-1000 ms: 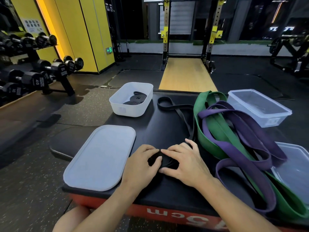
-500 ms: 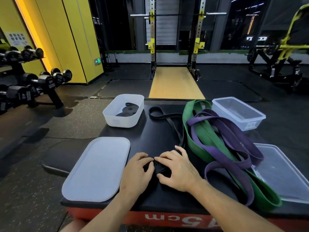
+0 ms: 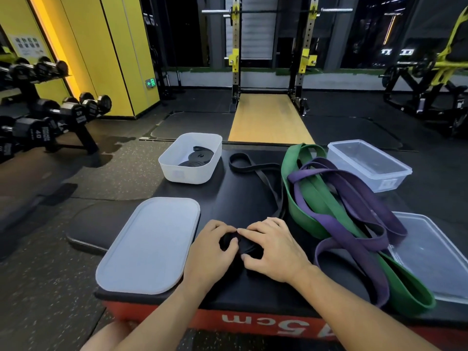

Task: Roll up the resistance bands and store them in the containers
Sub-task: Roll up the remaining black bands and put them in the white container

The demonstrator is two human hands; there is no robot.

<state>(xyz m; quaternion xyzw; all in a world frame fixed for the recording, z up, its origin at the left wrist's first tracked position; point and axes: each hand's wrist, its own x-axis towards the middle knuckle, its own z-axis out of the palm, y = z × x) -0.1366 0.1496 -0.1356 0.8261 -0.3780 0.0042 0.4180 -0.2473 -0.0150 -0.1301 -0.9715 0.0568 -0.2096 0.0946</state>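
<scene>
Black band (image 3: 255, 171): rolled end gripped by left hand (image 3: 211, 252) and right hand (image 3: 274, 249); lid (image 3: 149, 247) left, bare tabletop (image 3: 238, 198) beyond.

box top (image 3: 235, 198): carries everything
far-left corner: tub (image 3: 190, 171), rolled bands (image 3: 196, 159) inside
near-left edge: lid (image 3: 149, 247)
near edge, centre: both hands on band roll (image 3: 243, 245)
right side: loose bands (image 3: 329, 198)
far-right corner: empty container (image 3: 369, 165)

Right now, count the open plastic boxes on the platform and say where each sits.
3. A white box at the far left holding rolled black bands, an empty clear box at the far right, and a clear box at the near right edge, partly cut off.
</scene>
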